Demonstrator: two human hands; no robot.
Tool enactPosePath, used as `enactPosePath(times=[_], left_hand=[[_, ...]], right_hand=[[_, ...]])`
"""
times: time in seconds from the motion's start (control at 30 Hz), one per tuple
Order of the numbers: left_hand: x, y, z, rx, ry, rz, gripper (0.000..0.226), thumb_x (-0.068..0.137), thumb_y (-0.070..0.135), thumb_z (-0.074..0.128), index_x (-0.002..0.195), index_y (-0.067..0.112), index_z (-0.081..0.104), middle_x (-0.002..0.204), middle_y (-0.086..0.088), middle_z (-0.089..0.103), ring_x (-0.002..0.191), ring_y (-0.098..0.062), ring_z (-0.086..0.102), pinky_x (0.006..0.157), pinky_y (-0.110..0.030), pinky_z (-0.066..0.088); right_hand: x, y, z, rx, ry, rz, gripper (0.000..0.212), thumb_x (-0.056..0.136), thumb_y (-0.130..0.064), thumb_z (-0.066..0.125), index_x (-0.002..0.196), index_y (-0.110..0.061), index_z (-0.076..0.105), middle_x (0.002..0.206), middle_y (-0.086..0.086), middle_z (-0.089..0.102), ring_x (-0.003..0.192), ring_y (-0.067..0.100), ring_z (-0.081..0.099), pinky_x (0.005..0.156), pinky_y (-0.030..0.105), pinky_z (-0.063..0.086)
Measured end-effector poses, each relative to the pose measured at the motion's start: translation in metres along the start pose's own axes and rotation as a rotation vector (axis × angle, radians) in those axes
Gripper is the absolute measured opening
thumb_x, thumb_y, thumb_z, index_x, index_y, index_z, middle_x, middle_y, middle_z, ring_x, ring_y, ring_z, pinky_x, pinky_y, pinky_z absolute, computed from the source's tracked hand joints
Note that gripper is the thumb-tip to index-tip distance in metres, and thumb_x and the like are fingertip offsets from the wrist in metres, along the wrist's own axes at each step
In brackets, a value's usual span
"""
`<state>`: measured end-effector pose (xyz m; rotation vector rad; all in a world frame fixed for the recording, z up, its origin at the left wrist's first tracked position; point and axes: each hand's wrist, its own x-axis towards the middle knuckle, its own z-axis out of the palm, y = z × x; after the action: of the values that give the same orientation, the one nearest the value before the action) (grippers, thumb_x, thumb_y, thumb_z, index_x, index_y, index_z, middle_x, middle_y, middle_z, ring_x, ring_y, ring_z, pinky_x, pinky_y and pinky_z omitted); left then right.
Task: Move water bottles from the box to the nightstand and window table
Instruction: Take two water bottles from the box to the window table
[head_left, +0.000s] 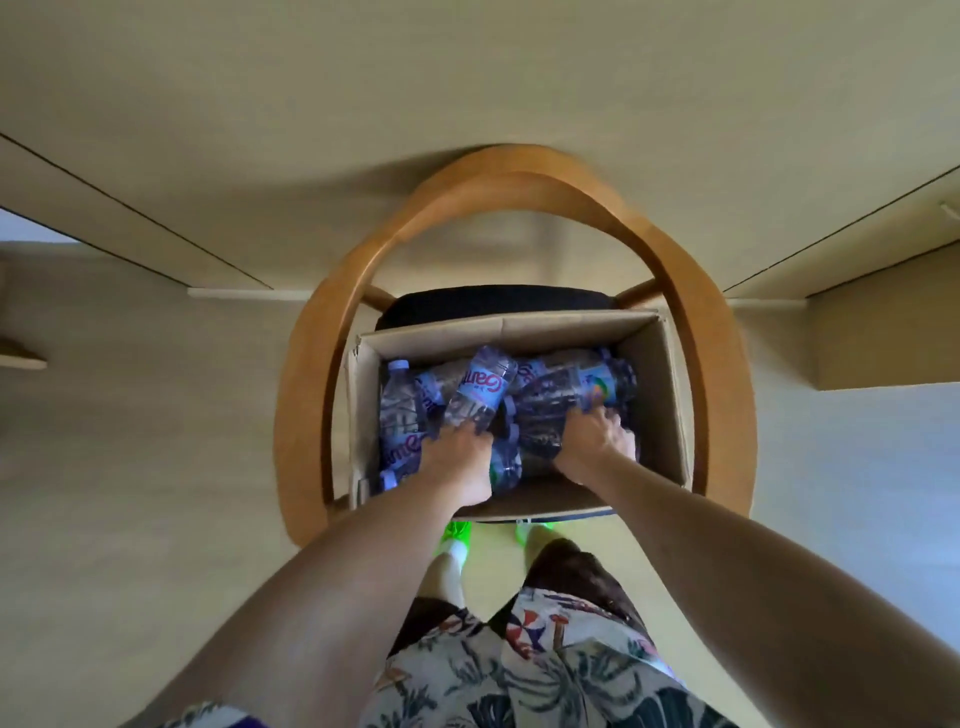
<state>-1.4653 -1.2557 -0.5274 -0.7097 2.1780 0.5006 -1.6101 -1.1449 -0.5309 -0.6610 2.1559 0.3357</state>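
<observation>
An open cardboard box (660, 395) stands on the dark seat of a wooden chair and holds several clear water bottles with blue-and-pink labels. Both my hands reach down into it. My left hand (460, 449) grips the lower end of a water bottle (480, 389) that tilts up toward the back of the box. My right hand (597, 441) closes on another water bottle (561, 405) lying across the right half of the box. More bottles lie along the left wall (400, 415) and under my hands, partly hidden.
The chair's curved wooden armrest (524, 182) rings the box on three sides, with its black seat cushion (493, 304) behind. My legs and green shoes (457, 535) stand just in front. Pale floor spreads left and right; beige walls rise behind.
</observation>
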Motion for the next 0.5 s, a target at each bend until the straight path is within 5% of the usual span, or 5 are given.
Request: enactPosePath(times=[0.3, 0.5], left_hand=[[0.034, 0.023, -0.001, 0.082, -0.228, -0.128, 0.060, 0.080, 0.014, 0.075, 0.136, 0.011, 0.055, 0.141, -0.009, 0.021, 0.129, -0.042, 0.031, 0.094, -0.064, 0.049], [0.037, 0.029, 0.000, 0.105, -0.208, -0.168, 0.066, 0.082, 0.015, 0.077, 0.141, 0.003, 0.050, 0.143, -0.010, 0.022, 0.126, -0.042, 0.035, 0.095, -0.063, 0.049]], right_hand=[[0.031, -0.007, 0.057, -0.158, 0.045, -0.082, 0.074, 0.088, -0.019, 0.070, 0.145, -0.004, 0.025, 0.149, 0.021, 0.033, 0.142, 0.039, 0.034, 0.120, 0.054, 0.025], [0.041, -0.002, 0.059, -0.178, 0.119, -0.120, 0.057, 0.089, -0.015, 0.068, 0.131, -0.009, 0.030, 0.140, 0.021, 0.044, 0.131, 0.039, 0.046, 0.114, 0.055, 0.036]])
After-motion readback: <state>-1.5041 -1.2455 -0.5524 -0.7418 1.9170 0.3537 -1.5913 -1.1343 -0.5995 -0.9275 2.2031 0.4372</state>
